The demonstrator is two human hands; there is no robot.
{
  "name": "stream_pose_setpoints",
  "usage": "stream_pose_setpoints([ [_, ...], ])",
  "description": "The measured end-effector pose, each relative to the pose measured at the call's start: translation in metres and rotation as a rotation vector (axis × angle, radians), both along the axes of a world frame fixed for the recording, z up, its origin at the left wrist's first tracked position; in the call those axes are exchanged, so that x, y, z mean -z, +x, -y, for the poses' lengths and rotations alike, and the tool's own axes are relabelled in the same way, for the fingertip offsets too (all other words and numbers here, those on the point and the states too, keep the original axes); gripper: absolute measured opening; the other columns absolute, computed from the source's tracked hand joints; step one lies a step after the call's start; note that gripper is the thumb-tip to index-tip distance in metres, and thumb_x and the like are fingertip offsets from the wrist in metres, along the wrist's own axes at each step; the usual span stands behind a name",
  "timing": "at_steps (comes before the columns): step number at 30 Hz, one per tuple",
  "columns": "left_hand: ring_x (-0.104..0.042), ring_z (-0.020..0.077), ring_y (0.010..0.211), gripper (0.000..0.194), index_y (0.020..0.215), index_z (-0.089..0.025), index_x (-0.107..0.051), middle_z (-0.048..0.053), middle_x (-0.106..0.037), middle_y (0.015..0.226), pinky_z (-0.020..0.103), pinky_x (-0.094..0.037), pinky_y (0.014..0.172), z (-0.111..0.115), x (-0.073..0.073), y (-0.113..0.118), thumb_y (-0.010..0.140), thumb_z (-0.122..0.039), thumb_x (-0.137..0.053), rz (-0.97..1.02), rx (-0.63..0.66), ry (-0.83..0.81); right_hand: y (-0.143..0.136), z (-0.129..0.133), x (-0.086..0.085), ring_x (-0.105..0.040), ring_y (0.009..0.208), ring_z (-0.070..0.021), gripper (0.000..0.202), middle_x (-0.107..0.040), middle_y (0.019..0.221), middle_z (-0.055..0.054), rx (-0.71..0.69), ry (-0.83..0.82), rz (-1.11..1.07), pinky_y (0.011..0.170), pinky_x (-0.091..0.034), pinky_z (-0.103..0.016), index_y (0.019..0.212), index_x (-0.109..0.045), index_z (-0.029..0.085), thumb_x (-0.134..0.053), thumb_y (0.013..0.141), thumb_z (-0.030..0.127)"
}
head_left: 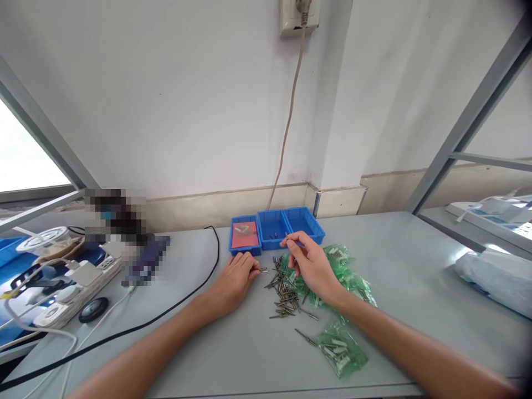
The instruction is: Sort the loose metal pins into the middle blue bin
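My left hand [236, 280] rests on the table in front of the left blue bin [245, 250], its fingers closed on a small metal pin [264, 270]. My right hand [310, 260] hovers before the middle blue bin [272, 224], thumb and forefinger pinched together near a thin, tiny piece. A few small dark pieces lie in the middle bin. Between and below my hands spreads a pile of metal pins [286, 296]. Green plastic bags [349, 277] lie under and beside my right hand, and another green bag [343, 352] with pale pieces is nearer the front edge.
A red sheet [244, 235] lies in the left bin. A black cable [166, 306] crosses the table's left side, near a power strip [78, 280] and a black mouse [93, 309]. At right is a clear plastic package [496, 277].
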State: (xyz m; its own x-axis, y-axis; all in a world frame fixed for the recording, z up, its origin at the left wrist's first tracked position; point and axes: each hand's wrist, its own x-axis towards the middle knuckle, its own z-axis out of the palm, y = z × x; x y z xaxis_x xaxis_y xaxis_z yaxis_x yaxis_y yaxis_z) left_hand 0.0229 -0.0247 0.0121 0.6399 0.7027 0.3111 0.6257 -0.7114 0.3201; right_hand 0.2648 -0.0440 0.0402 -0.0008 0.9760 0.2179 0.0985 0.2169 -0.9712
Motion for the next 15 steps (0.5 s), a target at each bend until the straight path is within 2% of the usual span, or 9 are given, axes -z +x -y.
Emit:
stream_pose_setpoints([
  [3,-0.051,0.0215,0.093,0.015,0.102,-0.021,-0.051,0.003,-0.061,0.104,0.037,-0.039,0.085,0.0004,-0.0012,0.0005,0.113,-0.022,-0.041,0.001,-0.006,-0.010,0.0014,0.0012,-0.0034,-0.048,0.050,-0.0156,0.027,-0.055,0.065,0.004,0.048,0.002,0.069,0.048,-0.041,-0.029,0.101,-0.061,0.027,-0.061,0.099,0.053],
  [9,-0.052,0.0216,0.094,0.015,0.102,-0.021,-0.051,0.003,-0.061,0.104,0.037,-0.040,0.085,0.0014,-0.0024,0.0006,0.113,-0.023,-0.042,0.010,-0.010,-0.019,0.0021,0.0013,-0.0048,-0.045,0.053,-0.0159,0.023,-0.053,0.069,0.004,0.079,0.052,0.109,0.049,-0.038,-0.030,0.093,-0.059,0.027,-0.071,0.094,0.048],
  [15,-0.052,0.0210,0.092,0.015,0.101,-0.021,-0.053,0.003,-0.062,0.101,0.037,-0.040,0.084,0.0012,-0.0009,0.0007,0.113,-0.025,-0.043,0.029,-0.013,-0.014,0.0022,0.0003,-0.0032,-0.047,0.056,-0.0166,0.024,-0.054,0.070,0.003,0.073,0.063,0.117,0.049,-0.038,-0.029,0.091,-0.058,0.027,-0.072,0.093,0.047],
])
